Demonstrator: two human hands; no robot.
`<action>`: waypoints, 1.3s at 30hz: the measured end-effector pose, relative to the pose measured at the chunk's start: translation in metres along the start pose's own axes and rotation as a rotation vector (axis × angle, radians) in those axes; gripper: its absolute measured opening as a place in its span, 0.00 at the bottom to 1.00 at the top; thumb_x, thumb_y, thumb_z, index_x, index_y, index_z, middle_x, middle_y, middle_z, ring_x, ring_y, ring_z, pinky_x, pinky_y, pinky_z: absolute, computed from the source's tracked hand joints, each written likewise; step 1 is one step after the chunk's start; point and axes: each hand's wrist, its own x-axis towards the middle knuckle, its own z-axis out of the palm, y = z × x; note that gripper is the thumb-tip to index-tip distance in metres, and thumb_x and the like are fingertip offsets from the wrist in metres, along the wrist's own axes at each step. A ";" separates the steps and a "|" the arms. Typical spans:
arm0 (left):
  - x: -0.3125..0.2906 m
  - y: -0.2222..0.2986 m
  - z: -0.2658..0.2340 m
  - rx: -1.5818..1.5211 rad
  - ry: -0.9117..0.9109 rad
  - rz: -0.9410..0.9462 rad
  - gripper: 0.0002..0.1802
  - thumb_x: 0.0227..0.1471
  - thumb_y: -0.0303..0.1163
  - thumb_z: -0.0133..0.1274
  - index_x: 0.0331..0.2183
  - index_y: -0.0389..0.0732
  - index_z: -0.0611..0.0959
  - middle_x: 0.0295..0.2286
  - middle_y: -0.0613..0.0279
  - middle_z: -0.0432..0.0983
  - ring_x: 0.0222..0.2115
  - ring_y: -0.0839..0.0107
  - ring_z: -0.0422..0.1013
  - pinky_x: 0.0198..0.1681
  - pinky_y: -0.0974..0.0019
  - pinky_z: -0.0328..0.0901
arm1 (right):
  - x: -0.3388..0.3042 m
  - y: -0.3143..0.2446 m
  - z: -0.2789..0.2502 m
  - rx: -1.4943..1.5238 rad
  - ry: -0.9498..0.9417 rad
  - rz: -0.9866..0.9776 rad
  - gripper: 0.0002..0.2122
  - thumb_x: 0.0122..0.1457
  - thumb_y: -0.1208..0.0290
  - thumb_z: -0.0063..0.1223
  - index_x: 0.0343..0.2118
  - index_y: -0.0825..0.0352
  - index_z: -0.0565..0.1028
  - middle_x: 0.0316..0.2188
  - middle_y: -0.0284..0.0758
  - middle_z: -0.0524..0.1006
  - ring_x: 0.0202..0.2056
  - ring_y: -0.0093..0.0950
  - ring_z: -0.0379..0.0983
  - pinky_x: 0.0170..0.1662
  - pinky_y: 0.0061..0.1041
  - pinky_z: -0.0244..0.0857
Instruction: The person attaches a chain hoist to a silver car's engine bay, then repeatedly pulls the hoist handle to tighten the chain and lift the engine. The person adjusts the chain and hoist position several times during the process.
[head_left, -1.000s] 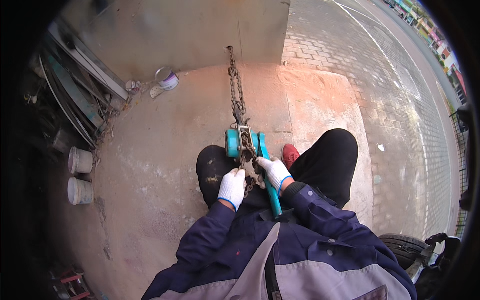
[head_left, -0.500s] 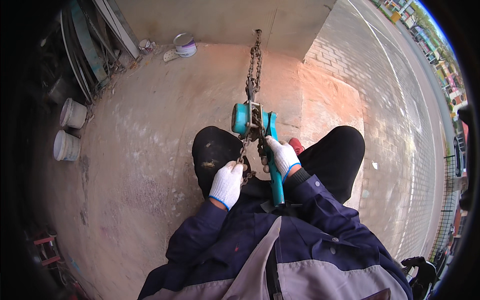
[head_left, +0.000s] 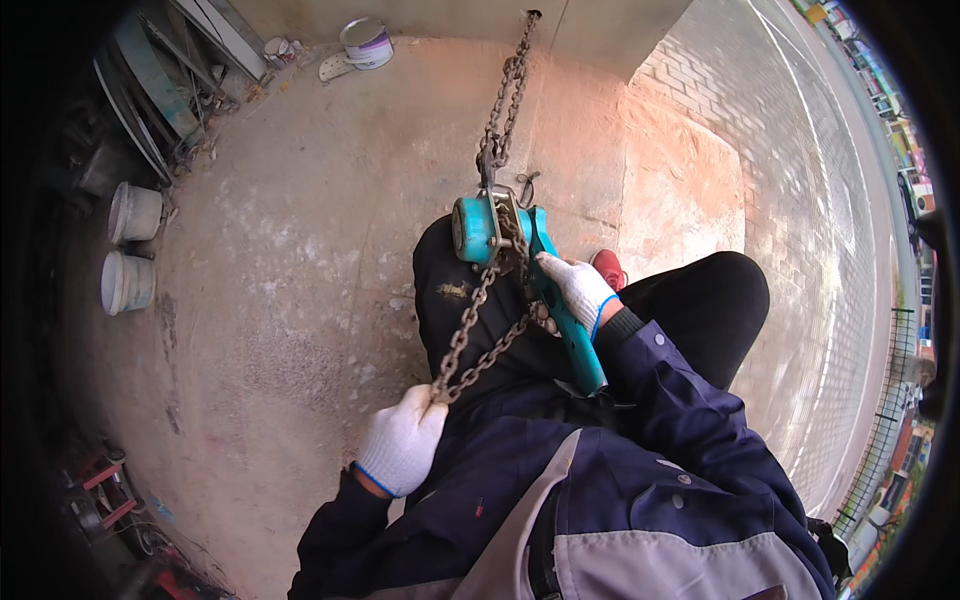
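Note:
A teal lever chain hoist (head_left: 474, 230) hangs over my knees, its hook end attached to a rusty chain loop (head_left: 513, 85) that runs up to a hole in the wall. My left hand (head_left: 402, 440), in a white knit glove, is closed on the hoist's load chain (head_left: 462, 335) at the lower left. Two strands stretch from that grip, one up to the hoist body and one toward the lever. My right hand (head_left: 582, 288), gloved too, wraps round the teal lever (head_left: 580, 350), its thumb along the upper part. Some of its fingers are hidden behind the lever.
Two whitish buckets (head_left: 128, 282) stand at the left. A paint can (head_left: 367, 44) sits by the wall (head_left: 440, 18), near long panels (head_left: 150, 75) leaning at the far left. Red metal equipment (head_left: 105, 470) lies lower left. Brick paving (head_left: 700, 90) begins at the right.
My left hand has drawn the chain down and to the left, so its strands are longer and straighter. My right hand stays on the lever, whose lower end has swung right.

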 end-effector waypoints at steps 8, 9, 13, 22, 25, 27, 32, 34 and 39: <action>0.052 -0.010 -0.066 0.591 0.212 0.090 0.19 0.61 0.48 0.58 0.35 0.40 0.83 0.26 0.41 0.82 0.30 0.41 0.81 0.35 0.43 0.74 | 0.018 -0.031 -0.010 0.001 -0.025 0.162 0.15 0.70 0.59 0.52 0.37 0.69 0.75 0.25 0.40 0.77 0.17 0.33 0.73 0.18 0.33 0.66; 0.064 -0.020 -0.071 0.689 0.152 -0.049 0.21 0.60 0.50 0.59 0.35 0.40 0.83 0.26 0.41 0.82 0.31 0.41 0.81 0.36 0.42 0.74 | 0.022 -0.032 -0.008 -0.033 -0.026 0.139 0.15 0.70 0.60 0.52 0.36 0.70 0.75 0.24 0.41 0.77 0.17 0.33 0.73 0.18 0.33 0.67; 0.102 -0.082 -0.066 0.926 0.033 -0.248 0.24 0.59 0.54 0.60 0.36 0.40 0.84 0.28 0.42 0.84 0.32 0.42 0.82 0.37 0.43 0.76 | 0.040 -0.036 -0.003 -0.044 -0.019 0.129 0.12 0.70 0.63 0.50 0.39 0.69 0.74 0.20 0.39 0.75 0.15 0.33 0.71 0.17 0.32 0.66; 0.197 -0.070 -0.012 0.314 0.086 -0.010 0.28 0.58 0.41 0.56 0.55 0.34 0.79 0.57 0.37 0.74 0.58 0.45 0.72 0.61 0.50 0.67 | 0.061 -0.058 -0.016 -0.458 0.144 -0.138 0.08 0.64 0.73 0.54 0.33 0.72 0.82 0.21 0.40 0.79 0.20 0.33 0.79 0.22 0.34 0.72; 0.242 0.000 0.029 0.285 0.251 0.347 0.28 0.55 0.42 0.62 0.52 0.32 0.82 0.54 0.38 0.75 0.56 0.43 0.71 0.61 0.49 0.67 | 0.066 -0.068 -0.021 -0.529 0.104 -0.086 0.06 0.63 0.74 0.56 0.37 0.72 0.77 0.22 0.42 0.78 0.20 0.34 0.78 0.21 0.36 0.71; 0.268 0.043 0.055 0.470 0.310 0.323 0.23 0.53 0.43 0.65 0.42 0.33 0.85 0.45 0.41 0.78 0.49 0.43 0.73 0.54 0.47 0.69 | 0.073 -0.076 -0.024 -0.228 0.096 0.047 0.09 0.62 0.73 0.58 0.39 0.73 0.72 0.22 0.42 0.75 0.19 0.36 0.76 0.19 0.38 0.70; 0.283 0.089 0.065 0.669 0.307 0.256 0.14 0.47 0.37 0.70 0.28 0.39 0.82 0.33 0.48 0.75 0.41 0.45 0.72 0.44 0.46 0.68 | 0.095 -0.093 -0.026 -0.072 0.057 0.167 0.08 0.63 0.72 0.57 0.36 0.74 0.75 0.22 0.42 0.75 0.18 0.36 0.75 0.19 0.37 0.71; 0.295 0.096 0.057 0.548 0.203 0.086 0.15 0.54 0.40 0.63 0.29 0.37 0.82 0.33 0.46 0.78 0.38 0.43 0.74 0.42 0.46 0.69 | 0.101 -0.095 -0.025 0.114 0.033 0.286 0.07 0.64 0.74 0.55 0.37 0.74 0.75 0.23 0.41 0.76 0.21 0.35 0.77 0.21 0.36 0.73; 0.314 0.116 0.026 -0.386 -0.264 -0.449 0.25 0.70 0.51 0.47 0.33 0.37 0.80 0.20 0.61 0.74 0.18 0.67 0.71 0.26 0.60 0.68 | 0.098 -0.096 -0.022 -0.726 -0.343 -0.077 0.04 0.67 0.75 0.49 0.37 0.68 0.75 0.23 0.36 0.73 0.26 0.31 0.80 0.24 0.32 0.75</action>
